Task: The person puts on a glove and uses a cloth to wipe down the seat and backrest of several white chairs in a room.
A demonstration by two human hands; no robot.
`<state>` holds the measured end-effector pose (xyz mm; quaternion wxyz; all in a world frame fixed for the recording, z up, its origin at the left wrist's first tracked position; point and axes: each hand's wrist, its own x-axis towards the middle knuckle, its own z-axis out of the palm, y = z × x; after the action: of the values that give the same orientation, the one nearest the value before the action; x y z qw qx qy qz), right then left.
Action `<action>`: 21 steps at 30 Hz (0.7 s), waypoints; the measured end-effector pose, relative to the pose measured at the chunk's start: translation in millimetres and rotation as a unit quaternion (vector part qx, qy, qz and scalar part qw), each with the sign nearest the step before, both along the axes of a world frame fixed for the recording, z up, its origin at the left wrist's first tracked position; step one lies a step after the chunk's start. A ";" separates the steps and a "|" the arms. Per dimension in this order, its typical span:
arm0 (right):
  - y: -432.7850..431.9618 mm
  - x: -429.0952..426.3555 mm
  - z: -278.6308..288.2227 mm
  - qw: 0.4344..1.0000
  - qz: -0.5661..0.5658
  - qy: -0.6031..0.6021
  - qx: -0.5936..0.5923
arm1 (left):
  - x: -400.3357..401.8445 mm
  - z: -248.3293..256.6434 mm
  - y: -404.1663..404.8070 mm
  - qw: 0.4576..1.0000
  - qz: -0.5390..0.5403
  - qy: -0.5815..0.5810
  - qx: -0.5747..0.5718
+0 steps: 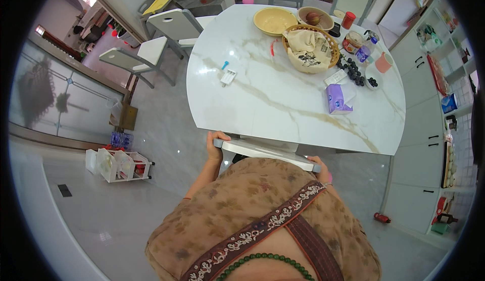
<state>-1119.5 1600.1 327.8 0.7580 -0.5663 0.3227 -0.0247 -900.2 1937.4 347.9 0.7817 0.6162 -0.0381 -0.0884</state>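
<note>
A white chair with grey edging stands right in front of my body, close to the near edge of the marble-patterned table. My left hand grips the chair's left corner, fingers curled over its grey edge. Around the right corner wraps my right hand, partly hidden by the chair. Much of the chair below its top is out of sight under the tabletop and behind my clothing.
On the table are a yellow bowl, a cloth-covered wicker basket, black grapes and a purple tissue pack. A white rolling cart stands on the left floor, a red bottle lies right, near cabinets. Chairs stand beyond.
</note>
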 end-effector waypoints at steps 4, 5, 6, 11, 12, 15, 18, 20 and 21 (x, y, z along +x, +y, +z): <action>-1.4 -11.5 -26.2 0.960 0.142 0.025 -0.240 | -2.5 -10.2 19.6 0.999 -0.006 0.017 -0.031; -0.5 -13.8 -32.2 0.948 0.165 0.052 -0.267 | -5.2 -12.7 23.2 0.999 -0.011 0.025 -0.023; -0.2 -18.4 -40.2 0.949 0.166 0.030 -0.266 | -9.3 -10.6 24.2 0.999 -0.015 0.033 -0.015; 14.0 -29.9 -15.0 0.870 0.241 0.028 -0.428 | -19.6 -14.1 48.9 0.995 -0.053 0.065 0.047; 10.7 -36.8 -25.1 0.873 0.251 0.057 -0.414 | -16.7 -6.1 48.5 0.988 -0.091 0.107 0.064; -4.9 -59.4 -95.7 0.892 0.276 0.098 -0.344 | -6.3 21.4 49.8 0.954 -0.186 0.178 0.155; -21.9 -72.1 -130.9 0.916 0.294 0.098 -0.254 | 11.1 30.3 39.6 0.904 -0.248 0.162 0.309; -29.1 -63.0 -115.7 0.899 0.322 0.144 -0.260 | 17.6 47.9 22.5 0.855 -0.277 0.165 0.407; -30.5 -51.5 -97.4 0.881 0.343 0.168 -0.280 | 17.1 49.7 18.8 0.835 -0.290 0.108 0.455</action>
<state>-1171.0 1569.5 230.4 0.4635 -0.8256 0.2104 0.2435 -883.1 1956.1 397.6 0.3508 0.8494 -0.0857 -0.3849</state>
